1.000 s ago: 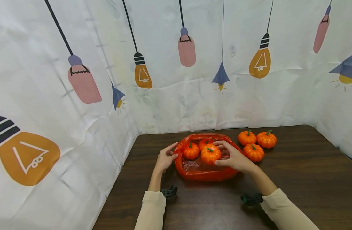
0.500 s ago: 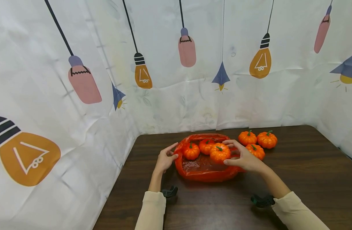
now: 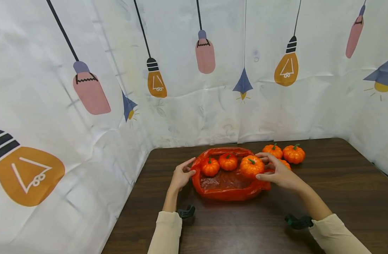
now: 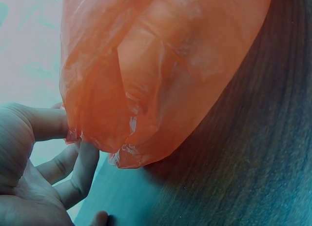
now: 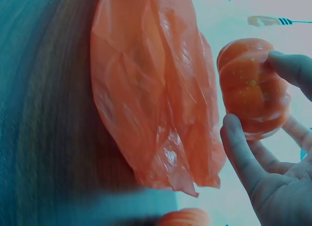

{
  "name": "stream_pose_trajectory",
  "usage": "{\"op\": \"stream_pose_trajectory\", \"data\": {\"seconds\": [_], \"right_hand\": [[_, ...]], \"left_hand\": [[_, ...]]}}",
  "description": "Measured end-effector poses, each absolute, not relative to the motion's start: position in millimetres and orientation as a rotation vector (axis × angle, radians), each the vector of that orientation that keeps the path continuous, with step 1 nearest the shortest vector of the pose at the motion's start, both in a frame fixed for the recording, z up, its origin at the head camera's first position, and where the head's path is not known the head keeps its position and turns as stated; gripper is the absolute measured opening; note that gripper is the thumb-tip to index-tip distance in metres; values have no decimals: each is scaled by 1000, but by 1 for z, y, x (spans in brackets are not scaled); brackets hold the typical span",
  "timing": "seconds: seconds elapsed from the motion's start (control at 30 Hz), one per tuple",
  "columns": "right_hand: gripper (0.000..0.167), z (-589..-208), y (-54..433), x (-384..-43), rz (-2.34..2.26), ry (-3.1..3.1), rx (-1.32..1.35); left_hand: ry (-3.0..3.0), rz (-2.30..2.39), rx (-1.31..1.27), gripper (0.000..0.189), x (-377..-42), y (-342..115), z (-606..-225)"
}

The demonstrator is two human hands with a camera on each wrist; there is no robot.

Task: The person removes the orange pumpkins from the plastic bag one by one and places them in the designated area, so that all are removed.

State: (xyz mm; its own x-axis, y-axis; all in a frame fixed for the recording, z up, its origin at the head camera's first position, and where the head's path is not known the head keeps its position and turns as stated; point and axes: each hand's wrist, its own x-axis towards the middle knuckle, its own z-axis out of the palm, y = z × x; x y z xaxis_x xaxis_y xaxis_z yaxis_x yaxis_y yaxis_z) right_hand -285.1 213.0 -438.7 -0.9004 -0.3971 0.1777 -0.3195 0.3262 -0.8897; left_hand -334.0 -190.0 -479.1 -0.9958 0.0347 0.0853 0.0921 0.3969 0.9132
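Note:
A red plastic bag (image 3: 217, 195) lies on the table with its mouth spread open. Two small orange pumpkins with green stems, one at the left (image 3: 210, 167) and one at the back (image 3: 228, 161), sit inside it. Thumb and fingers of my left hand (image 3: 180, 177) pinch the bag's left edge, seen close up as a gathered plastic edge (image 4: 119, 150) in the left wrist view. My right hand (image 3: 284, 176) grips another pumpkin (image 3: 251, 166) above the bag's right side. In the right wrist view that pumpkin (image 5: 253, 89) is raised beside the bag's upper edge, thumb and fingers around it.
Behind my right hand, more small pumpkins stand on the dark wooden table (image 3: 333, 183): one at the back (image 3: 272, 150), one farther right (image 3: 293, 154), and one mostly hidden by the hand. A white patterned curtain (image 3: 194, 116) surrounds the table's back and left.
My right hand has carried the pumpkin rightward across the bag to its right rim, uncovering the pumpkin at the back. My left hand has stayed at the bag's left edge.

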Motion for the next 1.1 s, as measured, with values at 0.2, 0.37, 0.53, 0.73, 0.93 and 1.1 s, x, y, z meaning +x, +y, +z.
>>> {"op": "stream_pose_trajectory", "data": {"seconds": [0.2, 0.37, 0.53, 0.73, 0.93, 1.1], "right_hand": [[69, -435, 223, -287, -1624, 2548, -670], [70, -431, 230, -286, -1612, 2574, -632], [72, -426, 239, -285, -1617, 2564, -574], [72, -421, 251, -282, -1614, 2584, -533], [69, -421, 264, -283, -1687, 2564, -547], [66, -420, 276, -285, -1679, 2621, -525]], "left_hand": [[-2576, -1696, -115, 52, -334, -190, -479], [-2576, -1696, -104, 52, -334, -191, -478], [-2579, -1694, -111, 52, -334, -191, -478], [-2579, -1699, -124, 52, -333, -191, -478], [-2563, -1700, -138, 52, -333, -191, -478], [-2553, -1717, -113, 52, -334, -191, -478]]}}
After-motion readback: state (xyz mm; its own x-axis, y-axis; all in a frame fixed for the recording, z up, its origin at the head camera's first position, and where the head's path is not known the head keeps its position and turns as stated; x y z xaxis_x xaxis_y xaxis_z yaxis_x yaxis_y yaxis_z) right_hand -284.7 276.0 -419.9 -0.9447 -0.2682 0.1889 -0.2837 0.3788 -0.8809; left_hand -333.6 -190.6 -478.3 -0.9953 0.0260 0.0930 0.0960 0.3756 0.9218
